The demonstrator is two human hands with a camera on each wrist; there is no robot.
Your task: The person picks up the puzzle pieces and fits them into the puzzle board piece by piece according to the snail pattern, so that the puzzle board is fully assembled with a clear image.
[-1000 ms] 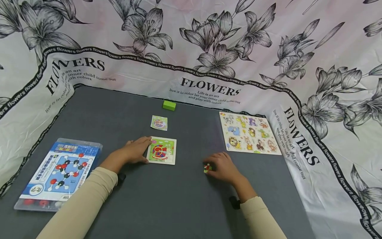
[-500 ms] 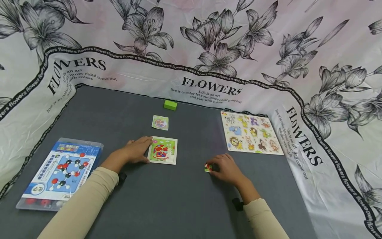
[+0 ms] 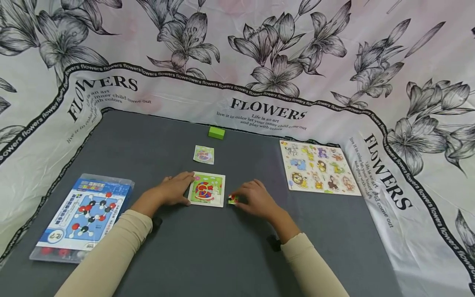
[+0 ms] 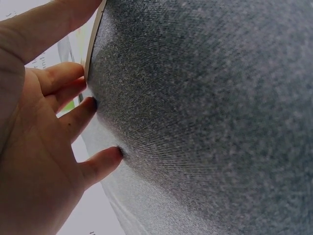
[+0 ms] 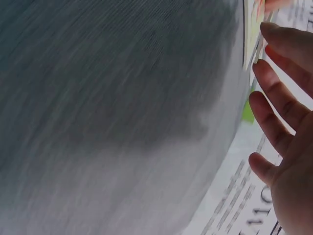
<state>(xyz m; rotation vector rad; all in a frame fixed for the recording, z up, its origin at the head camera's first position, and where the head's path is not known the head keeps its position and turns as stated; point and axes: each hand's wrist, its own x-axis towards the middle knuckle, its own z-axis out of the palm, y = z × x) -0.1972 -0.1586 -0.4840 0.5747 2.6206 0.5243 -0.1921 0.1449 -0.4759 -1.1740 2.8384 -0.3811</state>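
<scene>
In the head view a square puzzle board (image 3: 206, 189) with a pale frame and a red-and-green picture lies in the middle of the dark table. My left hand (image 3: 172, 189) rests at its left edge, thumb near the front corner and fingertips by the back corner. The left wrist view shows these left-hand fingers (image 4: 79, 117) spread and mostly straight against the board's edge and the table. Just right of the board, my right hand (image 3: 256, 201) pinches a small red-and-green puzzle piece (image 3: 233, 199) between thumb and fingers. The fingers hide part of that piece.
Behind the board lie a small picture card (image 3: 204, 154) and a green block (image 3: 216, 132). An animal picture board (image 3: 320, 167) is at the back right. A molecular model kit box (image 3: 83, 218) lies at the left. Flower-printed cloth (image 3: 178, 97) rises around the table's edge.
My right hand has moved left with the puzzle piece, from open table to beside the board. My left hand keeps its place at the board. The head view has shifted slightly.
</scene>
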